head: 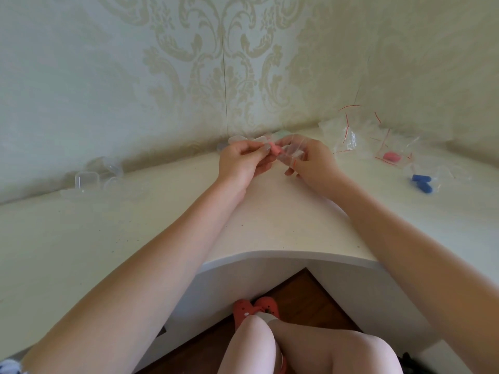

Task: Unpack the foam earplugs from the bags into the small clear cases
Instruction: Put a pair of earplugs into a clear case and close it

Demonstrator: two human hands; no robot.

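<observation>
White corner desk, damask wallpaper behind; red slippers on dark wood floor underneath.

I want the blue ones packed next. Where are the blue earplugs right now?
In the head view, the blue earplugs lie on the white table at the far right, just nearer than the bagged pink earplugs.

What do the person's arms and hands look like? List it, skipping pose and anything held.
Both forearms are bare, with no sleeves in view. No watch, bracelet or ring shows on the left hand or right hand. The left fingers have neat pale nails.
</observation>
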